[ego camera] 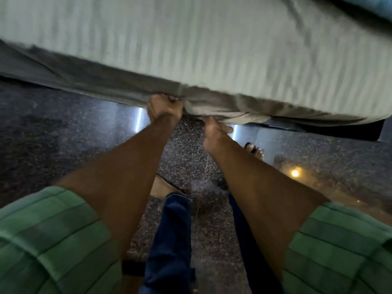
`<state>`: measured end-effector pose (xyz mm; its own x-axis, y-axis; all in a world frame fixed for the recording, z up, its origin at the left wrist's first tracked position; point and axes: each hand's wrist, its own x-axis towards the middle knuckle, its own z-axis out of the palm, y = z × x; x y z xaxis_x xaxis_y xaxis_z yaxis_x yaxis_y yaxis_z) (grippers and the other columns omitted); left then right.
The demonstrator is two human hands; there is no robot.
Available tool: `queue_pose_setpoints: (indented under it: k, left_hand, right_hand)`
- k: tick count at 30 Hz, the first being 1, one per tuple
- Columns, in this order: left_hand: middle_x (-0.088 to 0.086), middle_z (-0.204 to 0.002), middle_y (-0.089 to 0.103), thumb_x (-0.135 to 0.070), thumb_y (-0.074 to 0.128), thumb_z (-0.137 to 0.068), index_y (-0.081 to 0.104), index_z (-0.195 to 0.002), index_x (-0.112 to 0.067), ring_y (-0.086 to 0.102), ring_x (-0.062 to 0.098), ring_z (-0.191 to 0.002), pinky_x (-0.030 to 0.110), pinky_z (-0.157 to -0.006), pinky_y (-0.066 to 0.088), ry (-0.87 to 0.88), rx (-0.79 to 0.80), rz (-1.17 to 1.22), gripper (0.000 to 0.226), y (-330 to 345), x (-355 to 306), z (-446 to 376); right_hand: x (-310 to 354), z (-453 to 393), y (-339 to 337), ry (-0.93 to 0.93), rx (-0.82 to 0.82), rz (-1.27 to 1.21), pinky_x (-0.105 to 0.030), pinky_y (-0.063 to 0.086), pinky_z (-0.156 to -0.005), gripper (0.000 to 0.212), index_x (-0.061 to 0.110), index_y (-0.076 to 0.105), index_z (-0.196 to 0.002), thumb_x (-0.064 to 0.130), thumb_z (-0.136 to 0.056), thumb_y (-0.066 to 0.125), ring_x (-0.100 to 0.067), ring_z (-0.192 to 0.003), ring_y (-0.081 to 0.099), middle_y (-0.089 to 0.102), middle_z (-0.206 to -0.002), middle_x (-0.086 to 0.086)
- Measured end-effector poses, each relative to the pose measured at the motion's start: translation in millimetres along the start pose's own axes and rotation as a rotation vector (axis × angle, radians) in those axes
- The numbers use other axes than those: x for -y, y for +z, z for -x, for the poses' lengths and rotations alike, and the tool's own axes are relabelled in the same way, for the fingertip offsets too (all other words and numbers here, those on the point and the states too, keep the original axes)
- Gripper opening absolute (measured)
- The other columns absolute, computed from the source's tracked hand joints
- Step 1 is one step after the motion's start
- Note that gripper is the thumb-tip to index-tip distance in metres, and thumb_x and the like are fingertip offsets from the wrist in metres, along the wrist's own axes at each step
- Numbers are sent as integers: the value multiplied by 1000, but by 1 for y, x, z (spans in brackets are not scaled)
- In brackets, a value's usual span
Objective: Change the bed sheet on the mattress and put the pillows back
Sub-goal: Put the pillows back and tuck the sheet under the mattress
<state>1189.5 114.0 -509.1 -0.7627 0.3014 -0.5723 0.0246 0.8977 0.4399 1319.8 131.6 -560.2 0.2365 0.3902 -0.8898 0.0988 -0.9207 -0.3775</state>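
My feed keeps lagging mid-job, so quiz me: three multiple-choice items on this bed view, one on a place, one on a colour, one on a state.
1. Where do both hands meet the striped bed sheet?
A. at the mattress's near edge
B. in the middle of the bed top
C. on the floor

2. What colour are the person's sleeves?
A. red
B. green
C. white

3. What is the left hand doing?
A. hanging idle
B. lying flat on the floor
C. gripping bunched sheet fabric

Answers:
1 A: left hand and right hand both sit at the sheet's hanging near edge.
2 B: both sleeves are green ribbed cloth.
3 C: its fingers curl round gathered fabric.
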Motion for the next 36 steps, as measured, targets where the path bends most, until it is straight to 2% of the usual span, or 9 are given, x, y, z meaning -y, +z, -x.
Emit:
queue_pose_setpoints:
  k: [2, 6, 10, 14, 22, 26, 29, 34, 36]
  left_hand:
    - [12, -100, 77, -34, 68, -78, 72, -82, -8, 70, 31, -105, 34, -90, 52, -90, 69, 147, 26, 4, 8, -11]
    - [-1, -103, 73, -27, 67, -92, 71, -96, -13, 66, 20, -107, 16, -74, 39, -189, -41, 313, 15, 1, 21, -6]
    - [17, -153, 44, -30, 54, -104, 37, -152, -3, 48, 35, -137, 32, -90, 43, -462, 250, 271, 58, 2, 52, -24]
    - [-1, -100, 62, -30, 58, -103, 57, -116, -20, 59, 15, -87, 27, -65, 52, -599, 377, 905, 17, 4, 39, -25]
    - [7, -72, 74, -17, 88, -72, 65, -88, -9, 52, 7, -37, 15, -36, 32, -548, 49, 738, 29, -2, 29, -16]
    - [2, -88, 75, -7, 77, -83, 71, -109, -5, 66, 8, -65, 15, -45, 47, -585, 147, 930, 26, -16, 8, -34]
    - [-2, -114, 72, -30, 65, -91, 67, -122, -11, 71, 13, -88, 21, -55, 56, -560, 224, 996, 37, -12, 5, -35]
    - [0, -89, 71, -19, 48, -95, 68, -96, -16, 63, 13, -72, 19, -49, 49, -619, 176, 1143, 20, -17, -28, -3]
    - [-2, -81, 61, -21, 37, -97, 62, -93, -19, 56, 11, -72, 19, -60, 47, -643, 183, 1229, 26, -19, -31, 0]
  right_hand:
    - [21, 45, 3, 110, 77, -129, -24, 53, -63, 20, 19, 61, -106, 37, -98, 66, -9, -68, 61, 64, -82, 3]
    - [25, 37, 24, 116, 48, -364, -35, 58, -87, 38, -5, 52, -140, 6, -104, 54, -32, -103, 68, 68, -119, -22]
    - [22, 47, 34, 103, -12, -394, -29, 60, -59, 18, -1, 60, -119, 8, -104, 55, -30, -87, 72, 69, -99, -23]
    - [19, 47, 22, 152, 141, -465, -30, 51, -80, 13, 21, 59, -93, 24, -103, 50, -16, -87, 66, 64, -96, -2]
    - [33, 64, 29, 148, 224, -603, -35, 43, -108, 25, 13, 63, -102, 17, -104, 39, -23, -116, 63, 67, -110, -6]
    - [39, 67, 40, 164, 305, -781, -44, 33, -112, 41, 23, 54, -133, 27, -104, 25, -23, -140, 47, 58, -139, -7]
    - [51, 64, 45, 171, 293, -832, -45, 31, -110, 48, 26, 51, -142, 33, -103, 24, -25, -139, 48, 56, -147, -10]
    - [57, 67, 43, 165, 188, -608, -30, 43, -84, 27, 24, 57, -93, 27, -101, 31, -15, -79, 59, 63, -90, -3]
    - [68, 68, 42, 172, 151, -557, -30, 46, -88, 28, 18, 61, -101, 27, -104, 34, -16, -87, 61, 60, -88, 0]
